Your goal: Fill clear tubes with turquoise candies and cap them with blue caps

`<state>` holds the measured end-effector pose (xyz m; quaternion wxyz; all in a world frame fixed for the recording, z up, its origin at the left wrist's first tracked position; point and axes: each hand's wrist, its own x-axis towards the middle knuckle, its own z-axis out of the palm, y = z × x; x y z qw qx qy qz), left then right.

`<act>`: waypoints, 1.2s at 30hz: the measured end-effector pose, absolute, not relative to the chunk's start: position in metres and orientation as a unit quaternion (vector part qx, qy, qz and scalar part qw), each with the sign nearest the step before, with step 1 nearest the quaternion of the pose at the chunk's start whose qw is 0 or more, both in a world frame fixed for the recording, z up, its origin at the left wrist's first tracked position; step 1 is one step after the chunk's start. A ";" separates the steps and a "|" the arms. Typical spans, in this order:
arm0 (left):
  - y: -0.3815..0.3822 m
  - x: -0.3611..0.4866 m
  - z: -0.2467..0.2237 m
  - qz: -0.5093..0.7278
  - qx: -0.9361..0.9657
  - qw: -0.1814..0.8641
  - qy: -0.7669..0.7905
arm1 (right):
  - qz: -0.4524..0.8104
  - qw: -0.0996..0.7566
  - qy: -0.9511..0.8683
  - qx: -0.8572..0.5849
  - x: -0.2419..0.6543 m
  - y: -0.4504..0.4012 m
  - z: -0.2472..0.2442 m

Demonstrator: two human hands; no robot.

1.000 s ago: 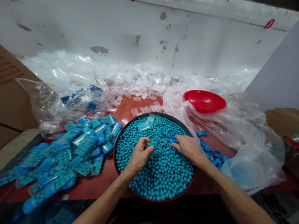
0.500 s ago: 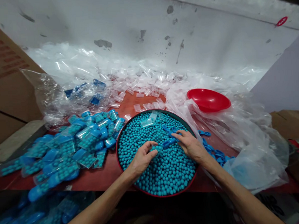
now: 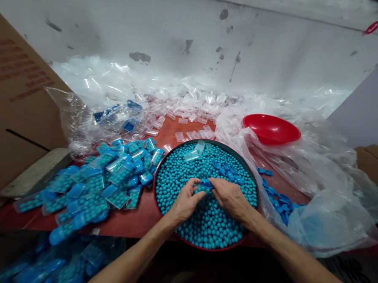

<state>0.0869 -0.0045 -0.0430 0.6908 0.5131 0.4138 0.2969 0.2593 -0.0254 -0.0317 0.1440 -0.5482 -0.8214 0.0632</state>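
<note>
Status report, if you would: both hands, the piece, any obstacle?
Right hand pinching blue cap; left hand beside it, grip unclear. Both over teal beads. Loose caps beyond, apparently not blocking.

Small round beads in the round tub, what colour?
Turquoise small round beads, seen in the head view.

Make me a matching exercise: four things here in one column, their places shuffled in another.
1. Small round turquoise balls
2. Clear blue-capped packs of balls
3. Shallow shiny red bowl
4. Large brown cardboard box with red print

A. At the picture's upper left
B. Filling the round red-rimmed tub
C. Amid crumpled translucent plastic
D. Heaped on the red tabletop, left of the tub

Pairs: 1-B, 2-D, 3-C, 4-A
</note>
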 end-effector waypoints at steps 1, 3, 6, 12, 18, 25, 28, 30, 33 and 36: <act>-0.005 0.087 -0.043 0.302 0.513 0.693 0.407 | 0.085 0.169 -0.829 -0.526 0.256 -0.028 -0.031; -0.006 0.087 -0.042 0.304 0.515 0.696 0.398 | 0.146 0.232 -0.822 -0.500 0.251 -0.032 -0.027; -0.008 0.086 -0.040 0.297 0.523 0.700 0.385 | 0.242 0.308 -0.771 -0.502 0.250 -0.032 -0.023; -0.009 0.085 -0.042 0.293 0.508 0.721 0.368 | 0.196 0.369 -0.742 -0.524 0.251 -0.037 -0.030; -0.010 0.085 -0.039 0.284 0.503 0.731 0.364 | 0.139 0.328 -0.792 -0.496 0.250 -0.042 -0.024; -0.014 0.087 -0.031 0.307 0.503 0.711 0.383 | 0.212 0.386 -0.733 -0.518 0.247 -0.045 -0.027; -0.013 0.087 -0.034 0.293 0.504 0.719 0.379 | 0.262 0.427 -0.665 -0.554 0.246 -0.047 -0.030; -0.013 0.086 -0.036 0.288 0.504 0.722 0.377 | 0.258 0.440 -0.655 -0.558 0.247 -0.048 -0.031; -0.012 0.085 -0.037 0.289 0.500 0.725 0.375 | 0.250 0.435 -0.664 -0.554 0.248 -0.047 -0.029; -0.011 0.085 -0.036 0.283 0.501 0.723 0.382 | 0.253 0.420 -0.681 -0.544 0.250 -0.046 -0.027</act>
